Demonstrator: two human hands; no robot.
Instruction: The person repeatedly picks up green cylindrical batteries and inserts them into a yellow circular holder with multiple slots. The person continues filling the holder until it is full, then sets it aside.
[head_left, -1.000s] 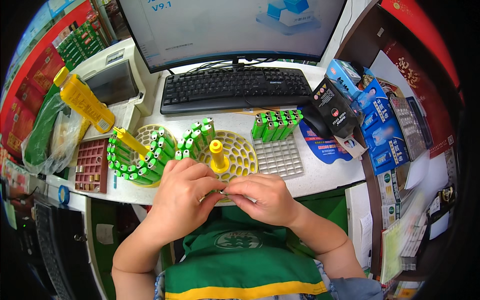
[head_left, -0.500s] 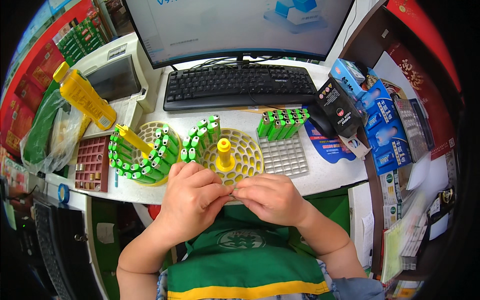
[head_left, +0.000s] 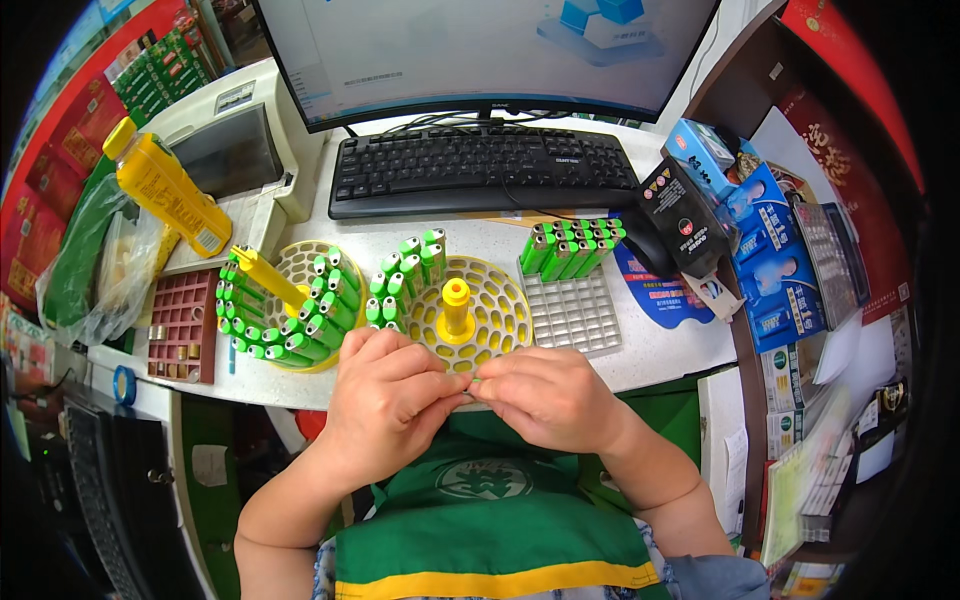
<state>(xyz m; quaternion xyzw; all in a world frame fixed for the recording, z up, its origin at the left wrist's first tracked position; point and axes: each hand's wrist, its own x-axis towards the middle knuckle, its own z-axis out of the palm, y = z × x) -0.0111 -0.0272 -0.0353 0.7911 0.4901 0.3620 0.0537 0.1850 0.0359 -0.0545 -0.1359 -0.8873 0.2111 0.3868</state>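
My left hand [head_left: 385, 395] and my right hand [head_left: 550, 398] meet at the table's near edge, fingertips closed in a pinch against each other. A speck of green shows between them; most of what they hold is hidden. Just beyond stands a round yellow rack [head_left: 505, 310] with oval holes and an upright centre post [head_left: 457, 310]. Slim green tubes [head_left: 405, 270] with pale caps fill part of its left side. A second round rack [head_left: 318, 262], with a yellow handle [head_left: 265, 275], carries several more tubes [head_left: 325, 325] around its rim.
Right of the racks, a grey gridded tray [head_left: 575, 315] has green tubes [head_left: 570, 248] in its back rows. A maroon compartment tray [head_left: 182, 310] with small metal pieces lies at left, near a yellow bottle [head_left: 170, 190]. A keyboard [head_left: 485, 172], mouse [head_left: 650, 245] and boxes [head_left: 685, 220] border the far side.
The whole view has shifted slightly. Both hands keep the same pinch at the table edge, with only slight finger movement. The tubes and racks look unchanged.
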